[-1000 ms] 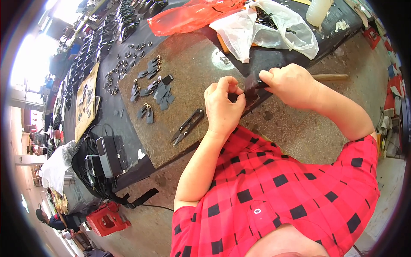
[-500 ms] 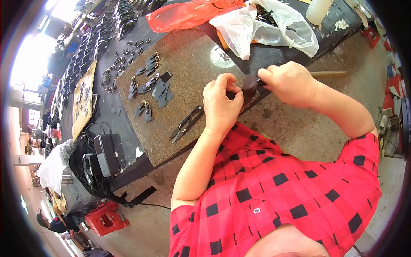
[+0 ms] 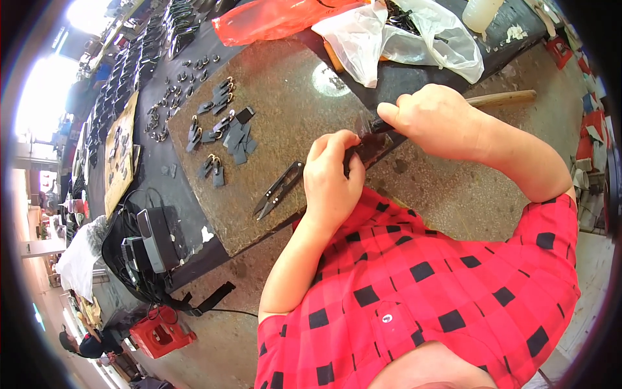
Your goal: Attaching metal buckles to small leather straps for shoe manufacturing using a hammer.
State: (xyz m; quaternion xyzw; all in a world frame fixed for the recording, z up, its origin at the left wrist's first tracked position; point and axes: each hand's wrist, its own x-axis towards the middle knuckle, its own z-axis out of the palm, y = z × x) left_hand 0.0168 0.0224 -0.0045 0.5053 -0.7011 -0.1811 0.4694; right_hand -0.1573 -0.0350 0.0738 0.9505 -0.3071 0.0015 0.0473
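My right hand [image 3: 437,122] is closed round a hammer [image 3: 504,98]. Its wooden handle sticks out to the right of the fist, and its dark head lies to the left, over the near edge of a brown work slab [image 3: 272,97]. Beside the head, my left hand [image 3: 329,178] has its fingers curled in on a small black piece [image 3: 350,156], mostly hidden by the fingers. Black thread snips [image 3: 280,190] rest on the slab just left of my left hand. Farther left lie several flat black tabs [image 3: 237,139] and black tabs with metal clasps [image 3: 222,94].
A red plastic bag [image 3: 278,21] and a white bag [image 3: 353,42] lie at the far side. Rows of black pieces [image 3: 116,91], a cardboard sheet [image 3: 120,152] and a grey box [image 3: 157,240] stand left. A red stool [image 3: 162,332] is on the floor; a person [image 3: 91,340] is beyond it.
The hammer has tilted, its handle end swinging away from me. My left hand has turned slightly, and its fingertips have shifted. The whole view has moved a little.
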